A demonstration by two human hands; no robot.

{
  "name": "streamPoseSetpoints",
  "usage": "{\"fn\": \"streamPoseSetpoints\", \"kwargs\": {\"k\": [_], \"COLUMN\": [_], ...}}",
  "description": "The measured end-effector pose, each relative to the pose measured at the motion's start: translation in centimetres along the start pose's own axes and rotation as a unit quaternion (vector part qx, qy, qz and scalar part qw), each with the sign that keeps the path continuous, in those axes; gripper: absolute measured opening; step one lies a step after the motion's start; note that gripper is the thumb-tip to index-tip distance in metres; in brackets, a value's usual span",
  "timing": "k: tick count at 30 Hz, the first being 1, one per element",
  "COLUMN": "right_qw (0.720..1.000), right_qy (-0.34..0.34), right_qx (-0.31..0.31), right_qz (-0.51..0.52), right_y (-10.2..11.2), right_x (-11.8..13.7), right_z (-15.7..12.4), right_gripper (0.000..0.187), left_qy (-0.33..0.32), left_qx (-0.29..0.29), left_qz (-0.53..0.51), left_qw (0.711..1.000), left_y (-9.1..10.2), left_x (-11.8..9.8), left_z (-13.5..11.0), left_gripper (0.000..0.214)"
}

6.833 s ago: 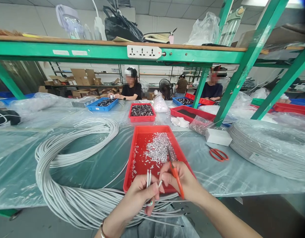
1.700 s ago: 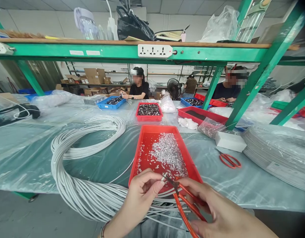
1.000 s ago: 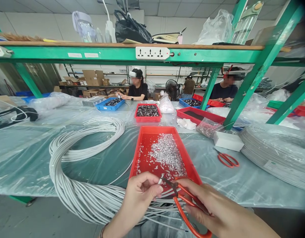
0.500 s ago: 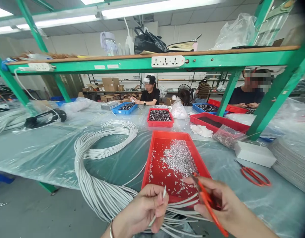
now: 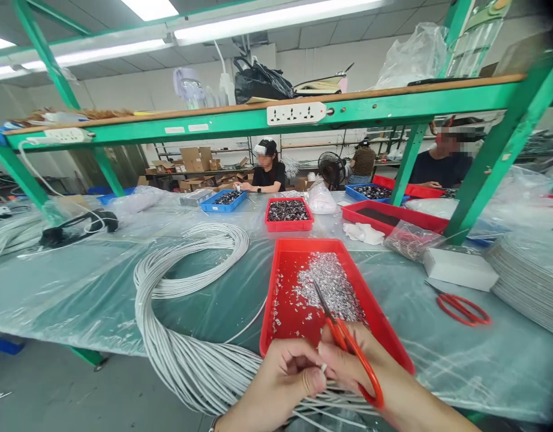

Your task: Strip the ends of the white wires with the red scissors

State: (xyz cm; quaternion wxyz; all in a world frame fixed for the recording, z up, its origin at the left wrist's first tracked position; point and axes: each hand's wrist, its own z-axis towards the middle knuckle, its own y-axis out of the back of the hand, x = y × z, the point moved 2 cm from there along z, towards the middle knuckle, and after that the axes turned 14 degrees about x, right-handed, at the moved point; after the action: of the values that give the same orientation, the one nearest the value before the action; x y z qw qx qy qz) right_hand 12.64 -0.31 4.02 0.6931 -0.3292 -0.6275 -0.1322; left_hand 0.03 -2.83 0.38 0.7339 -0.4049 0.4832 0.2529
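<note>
My left hand (image 5: 288,383) is closed in a pinch on the end of a thin grey cable (image 5: 324,367) at the near edge of the red tray (image 5: 270,312). My right hand (image 5: 370,378) grips orange-handled scissors (image 5: 348,348), blades pointing up over the tray, and its fingertips meet the left hand's at the cable end. The tray holds a pile of small silvery cable scraps (image 5: 330,285). A large coil of grey cable (image 5: 182,324) lies to the left and runs under my hands.
A second pair of orange scissors (image 5: 460,306) and a white box (image 5: 459,270) lie to the right, beside stacked cable coils (image 5: 528,282). Red and blue trays of dark parts (image 5: 288,211) sit further back. Other people work across the table. A green shelf frame (image 5: 303,111) crosses overhead.
The scissors have swung from beside the cable to pointing upward over the tray. My hands have come together at the cable end. The view has shifted left.
</note>
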Motion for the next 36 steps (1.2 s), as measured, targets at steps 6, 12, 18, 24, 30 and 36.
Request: {"fn": "streamPoseSetpoints", "kwargs": {"k": [6,12,18,24,30,36], "right_qw": [0.97,0.992,0.998,0.997,0.993,0.984], "right_qy": [-0.025,0.062,0.05,0.028,0.076,0.062], "right_qx": [0.11,0.006,-0.028,-0.049,-0.083,0.027], "right_qz": [0.214,0.111,-0.033,-0.047,-0.039,0.165], "right_y": [-0.2,-0.2,0.1,0.8,0.4,-0.1], "right_x": [-0.9,-0.1,0.5,0.5,0.8,0.1], "right_z": [0.2,0.8,0.4,0.1,-0.3,0.7], "right_gripper": [0.051,0.036,0.031,0.029,0.027,0.054], "left_qy": [-0.002,0.081,0.037,0.028,-0.049,-0.016], "left_qx": [-0.02,0.066,-0.002,-0.047,-0.096,-0.014], "left_qz": [0.009,-0.09,-0.003,0.223,0.275,0.033], "left_qw": [1.0,0.99,0.999,0.973,0.955,0.999], "left_y": [-0.2,0.7,0.7,0.7,0.5,0.7], "left_x": [-1.0,-0.5,-1.0,-2.0,-1.9,-1.1], "left_z": [0.5,0.8,0.6,1.1,1.4,2.0], "left_gripper": [0.024,0.035,0.028,0.027,0.024,0.027]}}
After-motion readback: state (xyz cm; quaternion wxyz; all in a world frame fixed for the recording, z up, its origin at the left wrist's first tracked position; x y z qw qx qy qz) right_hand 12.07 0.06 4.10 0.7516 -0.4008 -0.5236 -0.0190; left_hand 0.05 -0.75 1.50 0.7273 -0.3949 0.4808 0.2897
